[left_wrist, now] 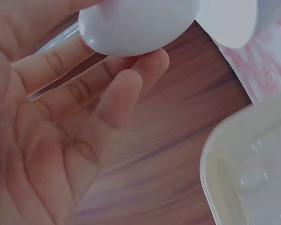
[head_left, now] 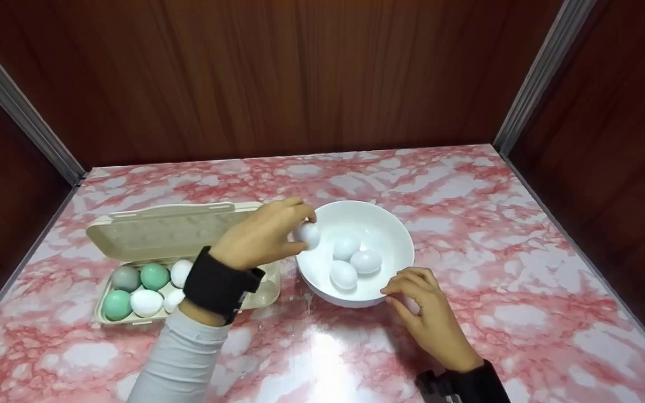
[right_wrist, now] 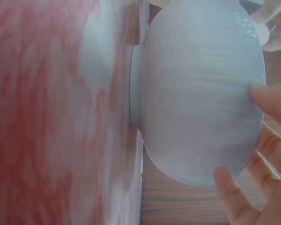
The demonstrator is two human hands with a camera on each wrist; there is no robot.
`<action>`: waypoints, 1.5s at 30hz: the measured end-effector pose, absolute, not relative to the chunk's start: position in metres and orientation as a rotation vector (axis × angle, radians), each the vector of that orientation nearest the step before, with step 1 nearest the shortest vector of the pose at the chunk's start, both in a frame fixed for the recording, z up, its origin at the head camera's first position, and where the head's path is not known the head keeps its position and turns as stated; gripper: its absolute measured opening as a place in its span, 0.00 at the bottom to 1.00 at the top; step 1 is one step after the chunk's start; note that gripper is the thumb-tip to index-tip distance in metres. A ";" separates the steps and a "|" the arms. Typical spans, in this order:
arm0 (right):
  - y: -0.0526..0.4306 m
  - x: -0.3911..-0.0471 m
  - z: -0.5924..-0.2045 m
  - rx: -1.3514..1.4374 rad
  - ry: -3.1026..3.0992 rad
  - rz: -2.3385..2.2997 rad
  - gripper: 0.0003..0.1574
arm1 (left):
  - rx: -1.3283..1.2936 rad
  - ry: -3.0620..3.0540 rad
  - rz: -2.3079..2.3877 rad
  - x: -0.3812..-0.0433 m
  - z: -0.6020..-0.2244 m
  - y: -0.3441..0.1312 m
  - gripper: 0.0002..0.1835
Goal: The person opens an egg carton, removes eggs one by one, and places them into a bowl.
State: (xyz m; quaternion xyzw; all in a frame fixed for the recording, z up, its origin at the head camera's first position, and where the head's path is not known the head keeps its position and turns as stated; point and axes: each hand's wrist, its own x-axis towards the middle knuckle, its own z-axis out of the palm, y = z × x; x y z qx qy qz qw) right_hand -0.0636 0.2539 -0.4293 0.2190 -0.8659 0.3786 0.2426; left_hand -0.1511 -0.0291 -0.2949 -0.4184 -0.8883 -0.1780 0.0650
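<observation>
A white egg (head_left: 307, 235) is pinched between the thumb and fingers of my left hand (head_left: 266, 232), over the left rim of a white bowl (head_left: 322, 215). The left wrist view shows this egg (left_wrist: 138, 26) close up, with the other fingers spread below it. Inside the bowl lie three white eggs (head_left: 366, 261), grouped together. At the bowl's front right, my right hand (head_left: 426, 313) holds the rim between thumb and fingers. From the right wrist, the bowl's outer wall (right_wrist: 201, 93) is visible, with the thumb (right_wrist: 271, 101) at its edge.
Left of the bowl lies an egg carton (head_left: 269, 291) with its lid (head_left: 160, 232) raised at the back. Green, grey and white eggs (head_left: 146, 303) sit in its left part; my left wrist hides some of it. Wooden panels (head_left: 300, 78) enclose the marbled table (head_left: 513, 257).
</observation>
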 end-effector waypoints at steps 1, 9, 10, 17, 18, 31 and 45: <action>0.254 -0.064 -0.429 0.598 -2.368 1.036 0.14 | -1.279 -2.677 -0.528 -0.152 -0.295 -0.026 0.15; 0.254 -0.063 -0.429 0.605 -2.363 1.039 0.13 | -1.381 -2.709 -0.522 -0.161 -0.293 0.000 0.16; 0.254 -0.063 -0.429 0.607 -2.363 1.035 0.13 | -1.386 -2.711 -0.517 -0.162 -0.293 0.003 0.16; 0.254 -0.063 -0.429 0.598 -2.378 1.033 0.13 | -1.423 -2.747 -0.556 -0.168 -0.294 0.019 0.15; 0.254 -0.063 -0.429 0.594 -2.384 1.033 0.13 | -1.430 -2.749 -0.562 -0.169 -0.294 0.021 0.15; 0.254 -0.063 -0.428 0.618 -2.352 1.056 0.14 | -1.527 -2.780 -0.540 -0.176 -0.300 0.052 0.15; 0.255 -0.063 -0.429 0.636 -2.329 1.019 0.17 | -1.585 -2.846 -0.483 -0.176 -0.321 0.085 0.17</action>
